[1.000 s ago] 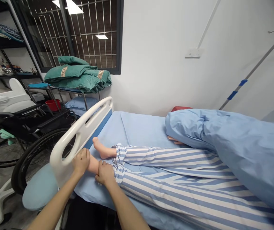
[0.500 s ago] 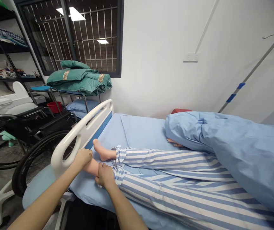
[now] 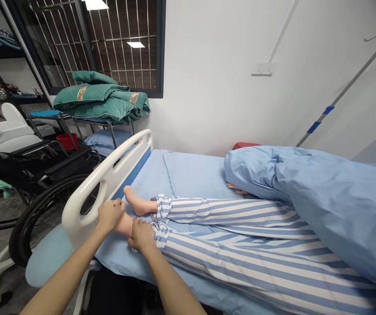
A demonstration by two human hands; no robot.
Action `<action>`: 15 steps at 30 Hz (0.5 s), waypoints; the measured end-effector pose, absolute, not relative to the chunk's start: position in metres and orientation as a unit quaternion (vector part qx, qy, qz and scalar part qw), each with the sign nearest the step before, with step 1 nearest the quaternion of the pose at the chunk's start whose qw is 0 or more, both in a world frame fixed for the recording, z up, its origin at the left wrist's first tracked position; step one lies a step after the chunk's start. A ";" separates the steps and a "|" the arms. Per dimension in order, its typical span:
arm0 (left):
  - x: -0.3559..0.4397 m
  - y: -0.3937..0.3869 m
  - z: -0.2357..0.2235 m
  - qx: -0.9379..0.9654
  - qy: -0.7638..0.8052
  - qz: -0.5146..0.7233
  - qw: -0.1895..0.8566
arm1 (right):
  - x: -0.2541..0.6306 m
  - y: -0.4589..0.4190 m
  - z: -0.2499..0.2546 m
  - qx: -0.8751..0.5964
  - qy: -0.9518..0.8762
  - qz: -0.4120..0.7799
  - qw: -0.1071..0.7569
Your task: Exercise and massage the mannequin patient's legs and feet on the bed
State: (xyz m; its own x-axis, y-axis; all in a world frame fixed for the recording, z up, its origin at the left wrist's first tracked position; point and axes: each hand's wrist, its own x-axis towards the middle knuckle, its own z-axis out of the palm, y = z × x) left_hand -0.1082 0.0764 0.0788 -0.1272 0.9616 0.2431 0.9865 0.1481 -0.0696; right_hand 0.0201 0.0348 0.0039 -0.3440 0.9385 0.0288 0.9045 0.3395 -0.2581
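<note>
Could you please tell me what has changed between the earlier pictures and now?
The left hand shifted slightly on the manikin's nearer foot, its forearm swinging outward, and the head view drifted, so the scene sits slightly further left. Nothing was let go: the right hand stayed at the ankle. The other foot and blue duvet stayed put.

Head-worn view facing forward and down across a hospital bed (image 3: 194,175)

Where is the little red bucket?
In the head view, the red bucket is on the left, past the black wheelchair, below the green folded blankets and just left of the blue pillow.
</note>
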 end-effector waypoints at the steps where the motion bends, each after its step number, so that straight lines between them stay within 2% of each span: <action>1: -0.108 0.074 0.077 -0.634 -0.761 -0.074 0.111 | 0.020 0.034 0.004 -0.565 -0.814 0.100 0.086; 9: -0.115 0.053 0.055 -0.566 -0.788 -0.232 0.068 | 0.019 0.033 0.002 -0.566 -0.815 0.089 0.088; 12: -0.118 0.053 0.057 -0.582 -0.785 -0.190 0.100 | 0.019 0.032 0.001 -0.566 -0.815 0.084 0.091; 15: -0.120 0.059 0.070 -0.649 -0.746 -0.083 0.124 | 0.018 0.031 0.002 -0.568 -0.814 0.086 0.091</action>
